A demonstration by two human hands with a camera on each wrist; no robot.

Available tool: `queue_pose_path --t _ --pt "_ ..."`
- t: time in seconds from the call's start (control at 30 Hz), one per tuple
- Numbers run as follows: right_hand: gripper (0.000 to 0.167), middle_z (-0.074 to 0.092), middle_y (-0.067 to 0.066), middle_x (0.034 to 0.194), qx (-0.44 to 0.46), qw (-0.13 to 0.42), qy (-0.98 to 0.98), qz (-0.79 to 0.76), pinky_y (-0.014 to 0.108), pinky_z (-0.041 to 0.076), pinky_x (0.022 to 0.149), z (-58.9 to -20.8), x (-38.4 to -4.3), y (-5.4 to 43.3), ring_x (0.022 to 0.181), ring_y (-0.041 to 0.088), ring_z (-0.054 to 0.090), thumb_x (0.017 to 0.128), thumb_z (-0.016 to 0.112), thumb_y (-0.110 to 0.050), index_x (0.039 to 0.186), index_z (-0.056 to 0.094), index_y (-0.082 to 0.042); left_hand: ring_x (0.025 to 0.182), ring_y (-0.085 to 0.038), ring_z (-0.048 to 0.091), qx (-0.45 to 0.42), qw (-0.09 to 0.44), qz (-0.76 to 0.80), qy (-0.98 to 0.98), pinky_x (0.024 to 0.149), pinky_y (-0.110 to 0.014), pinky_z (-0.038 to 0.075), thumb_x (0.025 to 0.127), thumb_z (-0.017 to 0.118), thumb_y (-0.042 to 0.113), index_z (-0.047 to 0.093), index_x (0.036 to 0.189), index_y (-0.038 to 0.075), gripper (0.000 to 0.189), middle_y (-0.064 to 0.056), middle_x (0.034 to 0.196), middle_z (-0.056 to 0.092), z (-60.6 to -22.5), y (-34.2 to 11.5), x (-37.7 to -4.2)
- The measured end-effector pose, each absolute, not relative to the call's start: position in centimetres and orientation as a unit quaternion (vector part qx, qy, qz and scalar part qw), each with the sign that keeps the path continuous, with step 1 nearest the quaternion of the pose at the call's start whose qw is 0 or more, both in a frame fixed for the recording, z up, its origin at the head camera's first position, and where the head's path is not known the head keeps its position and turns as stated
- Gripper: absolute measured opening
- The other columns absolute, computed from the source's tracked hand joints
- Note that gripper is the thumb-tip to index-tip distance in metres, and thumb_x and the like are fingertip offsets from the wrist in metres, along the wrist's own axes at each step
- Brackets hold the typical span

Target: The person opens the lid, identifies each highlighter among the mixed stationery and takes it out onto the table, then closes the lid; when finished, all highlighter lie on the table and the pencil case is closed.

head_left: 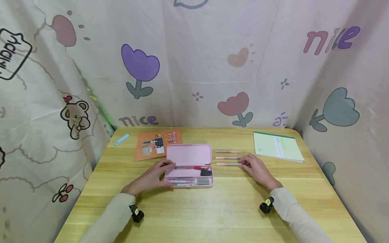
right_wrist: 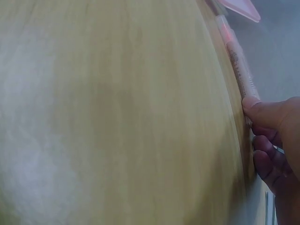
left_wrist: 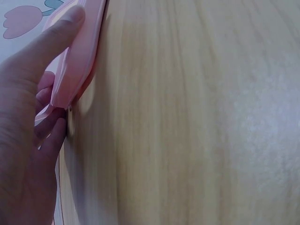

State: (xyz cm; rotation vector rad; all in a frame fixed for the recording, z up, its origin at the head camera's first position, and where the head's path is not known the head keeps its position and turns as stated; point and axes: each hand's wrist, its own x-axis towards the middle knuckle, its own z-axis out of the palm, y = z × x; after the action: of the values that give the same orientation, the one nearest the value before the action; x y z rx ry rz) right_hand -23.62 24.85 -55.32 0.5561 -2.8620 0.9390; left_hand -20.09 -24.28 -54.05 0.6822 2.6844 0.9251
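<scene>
A pink pencil case (head_left: 189,154) lies with its lid folded back on the table. My left hand (head_left: 155,175) grips its left end; in the left wrist view the thumb (left_wrist: 70,18) lies along the case's side and the other fingers reach round its corner. Inside are a red pen (head_left: 200,167), a black block (head_left: 205,172), a grey block (head_left: 203,181) and several pens. To the right of the case, three slim pens lie in parallel. My right hand (head_left: 253,167) pinches the right end of the nearest pen (right_wrist: 239,65) between thumb and fingers.
An orange book (head_left: 149,148) lies behind the case's left side, partly covered by the lid. Farther left is a light blue stick-like item (head_left: 122,139). A pale green notebook (head_left: 278,145) lies at the back right. Printed curtains (head_left: 188,67) hang behind the table.
</scene>
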Motion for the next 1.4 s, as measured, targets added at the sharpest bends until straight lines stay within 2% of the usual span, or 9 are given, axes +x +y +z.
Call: queue_pose_path --t 0.37,0.8,1.07,1.23,1.4 --pt "0.010 0.068 -0.001 0.103 0.177 0.033 -0.934 0.308 0.027 0.056 0.079 -55.3 -23.5 24.8 0.091 0.011 0.061 0.102 0.078 -0.014 0.111 0.081 -0.011 0.155 -0.036 0.040 0.232 0.112 0.318 0.913 0.126 -0.068 0.039 0.084 0.088 0.064 0.052 0.164 0.024 0.097 -0.005 0.168 0.042 -54.1 -24.4 -20.2" --pt "0.016 0.069 0.001 0.107 0.178 0.036 -0.930 0.320 0.028 0.060 0.081 -55.6 -23.5 24.8 0.094 0.011 0.065 0.101 0.080 -0.015 0.116 0.080 -0.010 0.155 -0.035 0.040 0.231 0.114 0.316 0.913 0.126 -0.067 0.039 0.085 0.087 0.064 0.051 0.164 0.023 0.096 -0.005 0.168 0.042 -54.2 -24.4 -20.1" --pt "0.022 0.068 -0.001 0.105 0.189 0.089 -0.929 0.305 0.026 0.054 0.075 -55.0 -23.3 24.4 0.089 0.011 0.058 0.098 0.084 -0.020 0.116 0.081 -0.009 0.154 -0.036 0.042 0.240 0.105 0.315 0.912 0.124 -0.067 0.041 0.086 0.087 0.063 0.051 0.164 0.022 0.096 -0.006 0.167 0.044 -54.4 -24.5 -20.2" --pt "0.018 0.068 -0.002 0.106 0.222 0.102 -0.919 0.310 0.031 0.061 0.081 -53.8 -23.0 22.2 0.093 0.013 0.063 0.096 0.085 -0.018 0.112 0.081 -0.011 0.155 -0.034 0.040 0.235 0.113 0.315 0.912 0.126 -0.066 0.040 0.086 0.086 0.065 0.051 0.165 0.024 0.096 -0.004 0.168 0.042 -54.3 -24.4 -20.2" --pt "0.016 0.070 -0.003 0.114 0.262 0.081 -0.911 0.308 0.037 0.064 0.091 -53.0 -22.3 18.9 0.103 0.015 0.070 0.098 0.084 -0.019 0.112 0.081 -0.014 0.155 -0.035 0.041 0.234 0.110 0.315 0.913 0.125 -0.067 0.040 0.085 0.088 0.064 0.051 0.165 0.023 0.096 -0.004 0.168 0.042 -54.2 -24.3 -20.2"
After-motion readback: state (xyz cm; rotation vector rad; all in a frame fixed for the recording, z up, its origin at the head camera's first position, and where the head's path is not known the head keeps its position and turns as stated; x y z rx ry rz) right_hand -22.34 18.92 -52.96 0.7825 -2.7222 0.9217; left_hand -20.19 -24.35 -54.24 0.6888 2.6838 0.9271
